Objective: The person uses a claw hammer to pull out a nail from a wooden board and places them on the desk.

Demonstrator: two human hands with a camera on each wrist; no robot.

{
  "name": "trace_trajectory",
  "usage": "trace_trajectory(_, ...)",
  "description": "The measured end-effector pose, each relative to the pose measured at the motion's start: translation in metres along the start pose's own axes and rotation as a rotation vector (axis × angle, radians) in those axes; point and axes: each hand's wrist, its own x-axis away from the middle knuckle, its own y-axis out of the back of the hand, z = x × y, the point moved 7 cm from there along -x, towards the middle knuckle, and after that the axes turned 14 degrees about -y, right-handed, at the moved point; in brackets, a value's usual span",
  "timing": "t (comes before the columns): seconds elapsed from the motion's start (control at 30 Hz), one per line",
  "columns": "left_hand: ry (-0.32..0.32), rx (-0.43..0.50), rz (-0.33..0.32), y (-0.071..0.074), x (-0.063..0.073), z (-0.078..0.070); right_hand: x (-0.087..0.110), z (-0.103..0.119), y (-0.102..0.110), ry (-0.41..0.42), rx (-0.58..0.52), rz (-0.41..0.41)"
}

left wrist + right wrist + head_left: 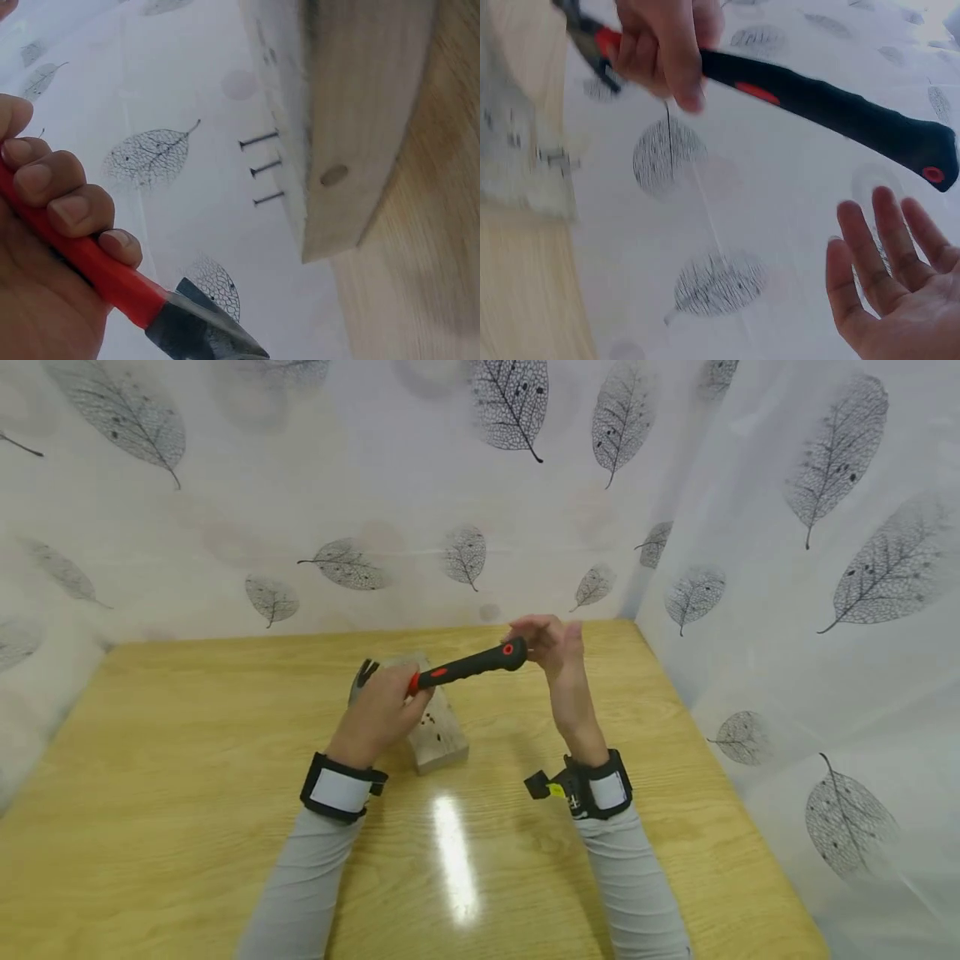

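Observation:
A claw hammer [472,666] with a black and red handle is held up over the table, its butt end to the right. My left hand [382,710] grips it close to the steel head, fingers wrapped round the red neck in the left wrist view. Beside the butt end is my right hand [558,668], fingers extended and a small gap from the handle in the right wrist view. Under the left hand and hammer lies a pale wood block [438,739]. Several nails [259,141] stick out of its face in the left wrist view.
The wooden table [187,793] runs back to a white wall covering [420,485] printed with leaves, which also rises along the right side. Each wrist wears a black strap [345,787]. A bright light reflection lies on the tabletop in front of the block.

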Motion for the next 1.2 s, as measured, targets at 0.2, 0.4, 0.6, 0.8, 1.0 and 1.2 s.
trace_trajectory(0.2,-0.005,0.087,-0.024,0.004,-0.003,-0.01,0.0,-0.005,-0.026,-0.041,-0.433,0.076)
trace_trajectory(0.4,-0.017,0.02,-0.03,-0.002,-0.005,-0.021,-0.002,-0.002,-0.053,-0.091,-0.69,0.075)
trace_trajectory(0.6,-0.095,-0.057,-0.012,-0.007,-0.008,-0.04,-0.008,0.008,-0.062,-0.044,-0.877,-0.007)
trace_trajectory(0.8,-0.17,-0.075,-0.023,-0.014,-0.012,-0.052,-0.008,0.015,-0.056,0.057,-0.979,-0.019)
trace_trajectory(1.0,-0.18,-0.044,-0.017,-0.016,-0.013,-0.056,-0.006,0.021,-0.054,0.09,-0.932,-0.004)
trace_trajectory(1.2,-0.188,-0.006,-0.017,-0.01,-0.012,-0.059,0.0,0.032,-0.051,0.111,-0.904,0.034)
